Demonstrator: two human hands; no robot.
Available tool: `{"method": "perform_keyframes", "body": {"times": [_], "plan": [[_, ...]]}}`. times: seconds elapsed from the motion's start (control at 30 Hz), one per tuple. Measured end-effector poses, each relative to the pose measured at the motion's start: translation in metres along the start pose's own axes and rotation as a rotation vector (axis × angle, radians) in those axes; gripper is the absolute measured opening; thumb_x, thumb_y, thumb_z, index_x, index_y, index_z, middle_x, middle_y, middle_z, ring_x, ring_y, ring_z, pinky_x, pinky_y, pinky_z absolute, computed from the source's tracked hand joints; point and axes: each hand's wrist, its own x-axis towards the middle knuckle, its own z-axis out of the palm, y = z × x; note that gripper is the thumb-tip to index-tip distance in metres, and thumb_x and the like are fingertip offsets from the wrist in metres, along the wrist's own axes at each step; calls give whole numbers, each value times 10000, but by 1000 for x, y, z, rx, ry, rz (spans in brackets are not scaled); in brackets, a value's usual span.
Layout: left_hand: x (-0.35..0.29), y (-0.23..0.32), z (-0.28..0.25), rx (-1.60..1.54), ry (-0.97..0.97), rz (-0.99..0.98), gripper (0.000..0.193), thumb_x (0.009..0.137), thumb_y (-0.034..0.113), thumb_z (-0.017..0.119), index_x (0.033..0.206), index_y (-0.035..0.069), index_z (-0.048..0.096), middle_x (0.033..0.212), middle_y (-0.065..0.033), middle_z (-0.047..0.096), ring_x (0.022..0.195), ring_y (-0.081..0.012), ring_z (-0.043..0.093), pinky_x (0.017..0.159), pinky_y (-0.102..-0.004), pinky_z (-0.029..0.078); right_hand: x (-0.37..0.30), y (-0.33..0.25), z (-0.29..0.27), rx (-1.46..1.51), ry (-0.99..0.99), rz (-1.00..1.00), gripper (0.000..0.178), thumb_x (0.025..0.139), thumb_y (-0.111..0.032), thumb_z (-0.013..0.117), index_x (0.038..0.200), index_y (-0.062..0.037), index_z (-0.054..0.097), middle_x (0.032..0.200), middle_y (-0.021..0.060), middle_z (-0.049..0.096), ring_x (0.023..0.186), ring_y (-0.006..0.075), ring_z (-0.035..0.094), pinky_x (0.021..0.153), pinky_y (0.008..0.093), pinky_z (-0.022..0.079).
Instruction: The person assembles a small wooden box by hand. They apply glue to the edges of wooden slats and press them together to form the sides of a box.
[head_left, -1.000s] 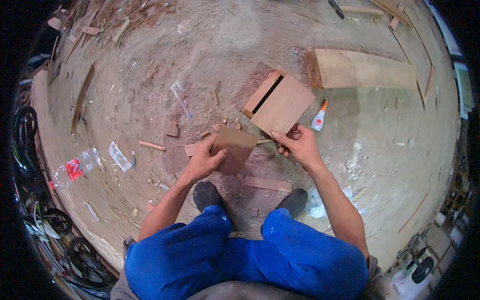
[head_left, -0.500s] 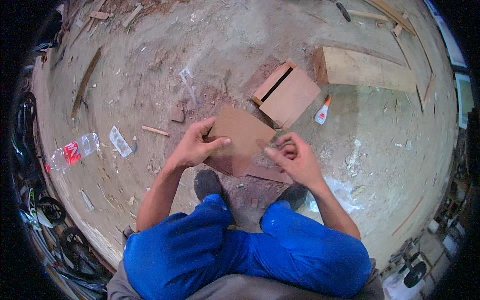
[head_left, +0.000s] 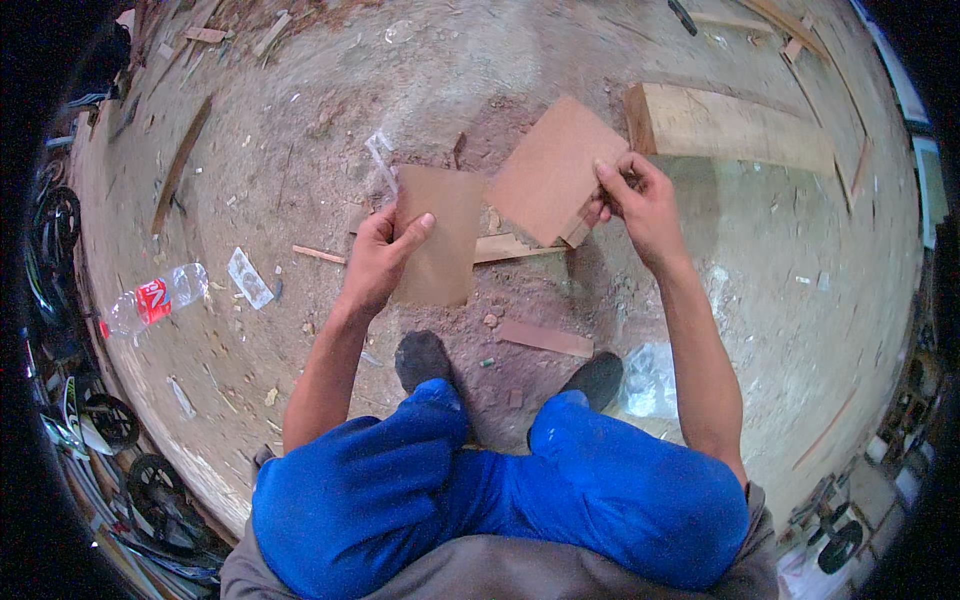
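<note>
My left hand (head_left: 385, 255) grips a thin rectangular brown board (head_left: 440, 240) by its left edge, thumb on the face and fingers behind, upright over the ground before my feet. My right hand (head_left: 638, 205) pinches the right edge of another flat brown panel (head_left: 555, 165), tilted and held a little farther off. A small wooden piece shows at that panel's lower corner; whether the two are joined I cannot tell. The boards are close but apart. Beneath the panel, a pale wooden strip (head_left: 510, 248) lies on the ground, partly hidden.
A thick timber block (head_left: 730, 125) lies at the far right. On the left are a clear plastic bottle with a red label (head_left: 155, 300) and a clear wrapper (head_left: 248, 278). Near my feet are a reddish wood strip (head_left: 545, 338) and a crumpled plastic bag (head_left: 648, 382).
The left-hand board has swung upright and moved slightly left. My right hand has moved up and right and now holds a panel. The slotted wooden box and the glue bottle no longer show.
</note>
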Motion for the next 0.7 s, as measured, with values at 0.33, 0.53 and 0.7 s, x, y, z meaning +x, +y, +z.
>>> {"method": "perform_keyframes", "body": {"times": [0.33, 0.53, 0.7], "plan": [[6, 8, 16, 28, 72, 127, 342, 1019, 250, 680, 1239, -11, 659, 1062, -46, 725, 915, -99, 678, 792, -296, 560, 30, 28, 2, -789, 399, -150, 301, 898, -258, 744, 846, 30, 673, 765, 175, 724, 705, 296, 729, 665, 416, 548], [34, 23, 44, 187, -96, 194, 366, 1009, 233, 685, 1285, -4, 646, 1095, -60, 723, 951, -113, 669, 817, -302, 556, 17, 19, -5, -538, 436, -203, 310, 878, -283, 770, 882, 13, 679, 779, 175, 714, 751, 335, 716, 746, 451, 551], [59, 25, 56, 266, -97, 264, 360, 995, 198, 681, 1291, -3, 640, 1086, -63, 723, 953, -116, 667, 828, -307, 555, 5, 25, -20, -758, 521, -335, 450, 863, -355, 811, 1125, -21, 659, 1069, 203, 670, 1044, 352, 660, 900, 454, 530]]}}
